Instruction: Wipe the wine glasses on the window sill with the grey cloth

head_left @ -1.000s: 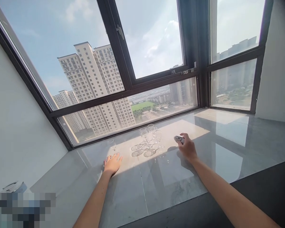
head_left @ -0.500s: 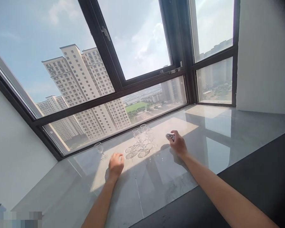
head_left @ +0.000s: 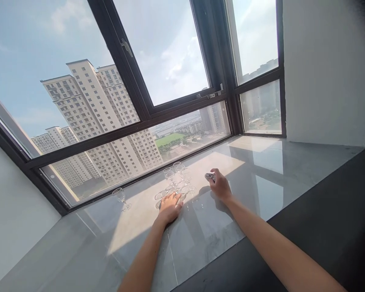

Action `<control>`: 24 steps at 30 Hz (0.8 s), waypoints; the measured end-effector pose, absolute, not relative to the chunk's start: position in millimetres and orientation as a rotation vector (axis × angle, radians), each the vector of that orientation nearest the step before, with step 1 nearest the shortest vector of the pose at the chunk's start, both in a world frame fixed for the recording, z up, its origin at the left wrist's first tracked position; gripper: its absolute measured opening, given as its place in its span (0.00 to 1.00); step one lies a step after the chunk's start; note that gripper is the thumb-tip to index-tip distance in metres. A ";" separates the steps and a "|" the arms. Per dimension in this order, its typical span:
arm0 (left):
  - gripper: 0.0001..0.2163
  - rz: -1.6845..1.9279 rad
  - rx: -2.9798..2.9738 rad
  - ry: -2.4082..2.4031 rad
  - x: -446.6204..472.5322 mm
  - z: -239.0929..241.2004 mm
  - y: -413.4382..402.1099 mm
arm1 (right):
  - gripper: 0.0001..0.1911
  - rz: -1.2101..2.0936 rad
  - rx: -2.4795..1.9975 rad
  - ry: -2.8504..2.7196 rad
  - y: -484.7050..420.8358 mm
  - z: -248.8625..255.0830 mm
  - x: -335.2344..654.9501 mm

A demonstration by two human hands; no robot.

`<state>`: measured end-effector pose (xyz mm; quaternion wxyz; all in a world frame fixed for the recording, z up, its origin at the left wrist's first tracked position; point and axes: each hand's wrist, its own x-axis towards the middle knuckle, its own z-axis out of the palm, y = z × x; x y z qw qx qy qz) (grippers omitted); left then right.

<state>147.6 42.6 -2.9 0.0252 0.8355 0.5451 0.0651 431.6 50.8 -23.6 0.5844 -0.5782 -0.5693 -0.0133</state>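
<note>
Several glasses (head_left: pixel 178 180) stand clustered on the sill (head_left: pixel 261 178), in the sun patch by the window (head_left: pixel 170 134). Left hand (head_left: pixel 170 207) is palm down with fingers spread, tips at the cluster's near edge, gripping nothing. Right hand (head_left: pixel 220 187), just right of the cluster, is curled around a small pale item (head_left: pixel 209 176), too small to identify. Lone glass (head_left: pixel 121 197) stands well left.

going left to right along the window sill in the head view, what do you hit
lone wine glass → left hand → right hand, closed on a small pale wad → white wall
</note>
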 end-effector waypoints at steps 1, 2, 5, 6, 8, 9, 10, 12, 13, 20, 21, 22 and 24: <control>0.26 0.197 2.585 1.689 147.8 -2.9 42.2 | 0.16 -0.033 -1.350 -1.326 50.7 -23.8 431.9; 0.26 0.200 2.584 1.693 147.9 -2.8 41.5 | 0.16 -0.033 -1.353 -1.324 50.5 -23.8 432.3; 0.25 0.227 2.563 1.707 146.4 -1.6 37.0 | 0.16 -0.021 -1.370 -1.318 49.1 -23.3 433.2; 0.25 0.243 2.551 1.713 145.1 -0.9 34.2 | 0.16 -0.014 -1.374 -1.322 48.6 -23.1 433.5; 0.25 0.266 2.531 1.714 141.1 1.1 25.8 | 0.16 -0.002 -1.374 -1.326 47.7 -22.7 433.8; 0.25 0.272 2.527 1.713 138.4 2.3 19.8 | 0.16 0.003 -1.373 -1.326 47.3 -22.5 433.8; 0.25 0.274 2.531 1.710 135.4 3.7 12.7 | 0.16 0.009 -1.372 -1.323 47.0 -22.2 433.8; 0.25 0.270 2.549 1.708 127.9 6.7 -4.6 | 0.16 0.020 -1.373 -1.312 46.3 -21.6 433.6; 0.25 0.267 2.558 1.712 123.2 8.0 -14.3 | 0.16 0.026 -1.373 -1.308 46.1 -21.3 433.4; 0.22 0.240 2.497 2.027 50.2 8.1 -55.1 | 0.16 0.026 -1.355 -1.324 47.1 -22.0 432.5; 0.23 0.232 2.450 2.119 34.4 7.0 -52.8 | 0.16 0.027 -1.356 -1.326 47.7 -22.5 432.6; 0.23 0.229 2.397 2.208 18.6 5.7 -48.6 | 0.16 0.025 -1.359 -1.328 48.2 -23.0 432.8; 0.25 0.240 2.253 2.382 -10.0 2.9 -35.9 | 0.17 0.018 -1.358 -1.329 49.0 -23.9 433.2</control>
